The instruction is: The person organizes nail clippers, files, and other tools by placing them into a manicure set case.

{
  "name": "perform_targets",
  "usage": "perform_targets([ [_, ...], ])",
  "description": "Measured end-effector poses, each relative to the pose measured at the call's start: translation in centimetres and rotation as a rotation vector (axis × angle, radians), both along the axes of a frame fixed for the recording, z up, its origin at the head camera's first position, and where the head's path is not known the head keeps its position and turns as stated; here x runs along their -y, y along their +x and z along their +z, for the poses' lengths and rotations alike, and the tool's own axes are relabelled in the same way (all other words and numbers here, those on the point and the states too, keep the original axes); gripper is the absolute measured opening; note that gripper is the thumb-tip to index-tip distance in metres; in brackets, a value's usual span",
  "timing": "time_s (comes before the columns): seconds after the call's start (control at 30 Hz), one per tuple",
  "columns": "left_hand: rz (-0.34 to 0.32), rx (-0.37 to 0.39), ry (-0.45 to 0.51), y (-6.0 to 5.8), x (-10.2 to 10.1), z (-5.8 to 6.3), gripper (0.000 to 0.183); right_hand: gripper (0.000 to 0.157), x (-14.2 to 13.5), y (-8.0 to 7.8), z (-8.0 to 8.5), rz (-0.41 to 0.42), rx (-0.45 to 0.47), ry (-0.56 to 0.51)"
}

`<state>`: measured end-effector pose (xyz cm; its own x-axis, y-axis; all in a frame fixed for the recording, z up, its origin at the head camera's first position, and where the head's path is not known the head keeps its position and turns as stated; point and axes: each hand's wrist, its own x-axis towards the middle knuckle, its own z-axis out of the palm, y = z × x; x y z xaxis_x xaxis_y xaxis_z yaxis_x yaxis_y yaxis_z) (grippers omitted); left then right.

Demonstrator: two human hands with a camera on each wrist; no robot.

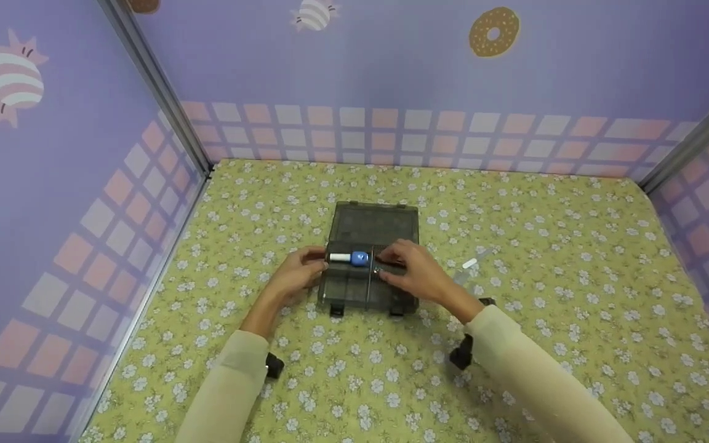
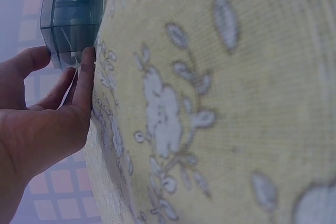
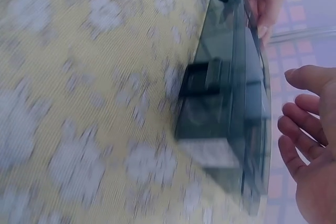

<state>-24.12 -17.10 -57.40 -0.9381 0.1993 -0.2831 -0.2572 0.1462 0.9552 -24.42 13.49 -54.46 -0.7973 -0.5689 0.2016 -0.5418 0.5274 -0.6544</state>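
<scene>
A dark translucent storage box (image 1: 345, 301) with compartments stands on the cloth, its lid (image 1: 376, 223) laid back behind it. Inside, at the left, lies a blue nail polish bottle (image 1: 359, 258) with a white cap. Just right of the bottle, a thin shiny strip (image 1: 369, 280) runs from front to back. My left hand (image 1: 296, 271) grips the box's left end, thumb at the upper rim and fingers low on the side. Over the right compartments hovers my right hand (image 1: 413, 267), thumb and fingers apart and loosely bent; the right wrist view shows nothing between them.
To the right on the flowered cloth (image 1: 551, 295) lies a slim clear piece with a white patch (image 1: 470, 263). Two dark latches (image 1: 336, 311) stick out at the box's front. Patterned walls (image 1: 391, 67) enclose the back and both sides.
</scene>
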Motion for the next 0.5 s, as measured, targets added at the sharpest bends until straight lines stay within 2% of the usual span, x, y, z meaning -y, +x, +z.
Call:
perform_targets([
  [0.2,-0.009,-0.006,-0.008,0.1,0.1,-0.2,0.046,0.030,-3.2,0.8,0.0,-0.017,0.034,0.045],
  [0.5,-0.006,-0.007,0.009,0.0,0.1,-0.1,0.046,0.027,-8.3,1.4,-0.9,-0.081,0.053,0.080],
])
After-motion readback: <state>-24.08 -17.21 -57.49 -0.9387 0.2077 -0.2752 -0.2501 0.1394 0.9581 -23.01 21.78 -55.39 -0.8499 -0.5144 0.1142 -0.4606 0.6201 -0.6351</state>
